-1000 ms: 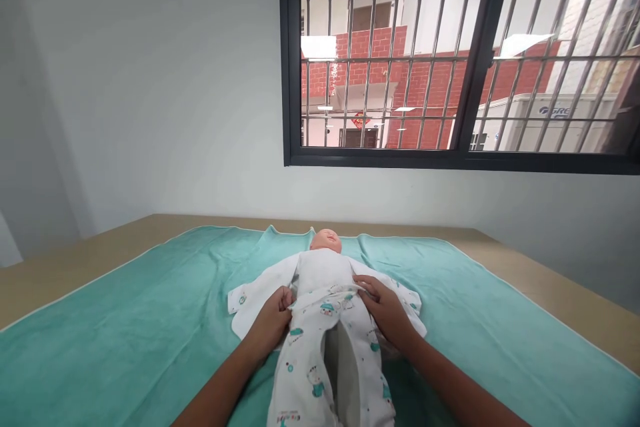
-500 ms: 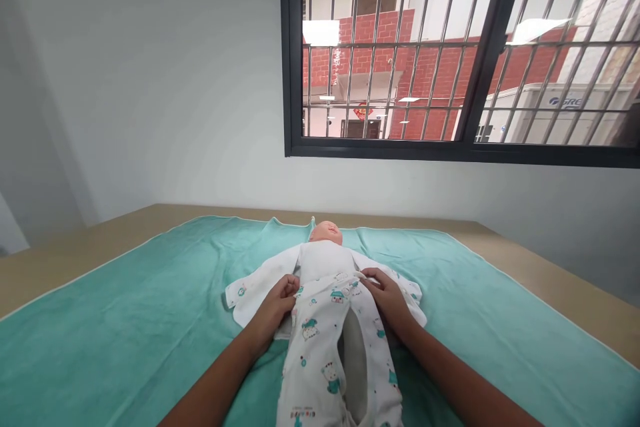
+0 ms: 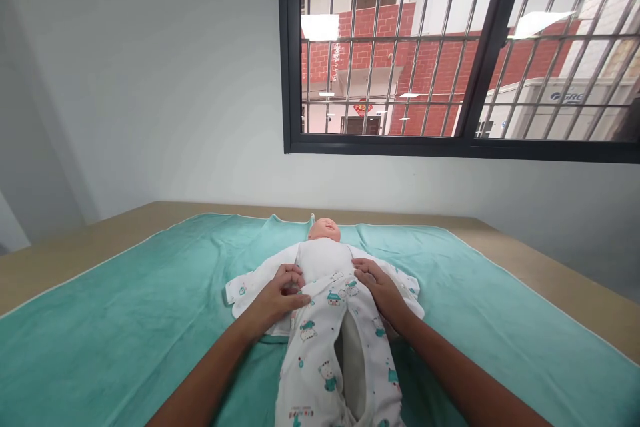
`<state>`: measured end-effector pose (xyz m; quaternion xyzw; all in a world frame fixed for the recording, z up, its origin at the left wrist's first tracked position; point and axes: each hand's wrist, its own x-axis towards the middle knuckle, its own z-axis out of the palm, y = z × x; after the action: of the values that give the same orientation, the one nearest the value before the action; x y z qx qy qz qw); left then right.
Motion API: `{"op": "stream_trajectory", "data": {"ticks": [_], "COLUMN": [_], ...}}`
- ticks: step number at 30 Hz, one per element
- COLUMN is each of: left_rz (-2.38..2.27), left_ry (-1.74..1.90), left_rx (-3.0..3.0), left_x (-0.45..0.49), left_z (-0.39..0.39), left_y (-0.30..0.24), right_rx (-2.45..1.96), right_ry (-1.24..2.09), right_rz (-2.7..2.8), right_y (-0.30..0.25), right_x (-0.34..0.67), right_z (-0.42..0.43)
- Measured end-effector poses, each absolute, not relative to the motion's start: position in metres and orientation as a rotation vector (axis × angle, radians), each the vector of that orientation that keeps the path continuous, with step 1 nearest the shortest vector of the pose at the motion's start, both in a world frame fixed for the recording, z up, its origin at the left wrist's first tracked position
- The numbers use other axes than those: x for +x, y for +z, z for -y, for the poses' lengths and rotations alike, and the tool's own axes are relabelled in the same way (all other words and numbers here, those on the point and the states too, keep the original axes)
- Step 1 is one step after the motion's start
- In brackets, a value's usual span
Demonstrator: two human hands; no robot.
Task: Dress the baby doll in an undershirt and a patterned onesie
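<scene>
Printed trousers point(image 3: 324, 360) are set at the waist of a doll point(image 3: 324, 230), which is laid face up on a green blanket point(image 3: 135, 327). Their left edge is touched by the left hand point(image 3: 277, 297), its thumb and fingers spread; the right edge is met by the right hand point(image 3: 384, 290), though whether cloth is pinched there cannot be told

Left grip point(image 3: 279, 295) parted, arms point(image 3: 445, 360) forward

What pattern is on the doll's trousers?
The trousers are white with teal cartoon prints, best seen in the head view.
</scene>
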<state>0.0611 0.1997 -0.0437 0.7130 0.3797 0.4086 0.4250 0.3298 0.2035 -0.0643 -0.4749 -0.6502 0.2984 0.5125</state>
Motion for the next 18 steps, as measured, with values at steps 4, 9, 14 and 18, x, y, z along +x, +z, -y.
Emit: {"op": "stream_trajectory", "data": {"ticks": [4,9,14,18], "left_rz": [-0.976,-1.106,-1.392,-1.434], "left_ry": [1.118,1.237,1.276,1.235], "left_rx": [1.792,1.826,1.889,1.803], "left_x": [0.066,0.079,0.089,0.094], "left_z": [-0.196,-0.202,-0.239,-0.265], "left_y": [-0.045,-0.045,-0.042,-0.051], "right_rx": [-1.17,-1.306,-1.435,-1.476], "right_ry": [0.693,0.483,0.362,0.405], "right_rz": [1.577,1.617,1.622,1.596], "right_y": [-0.064,-0.062,-0.057,-0.067], "right_x": [0.329,0.329,0.329,0.328], "right_z": [-0.204,-0.213,-0.239,-0.262]}}
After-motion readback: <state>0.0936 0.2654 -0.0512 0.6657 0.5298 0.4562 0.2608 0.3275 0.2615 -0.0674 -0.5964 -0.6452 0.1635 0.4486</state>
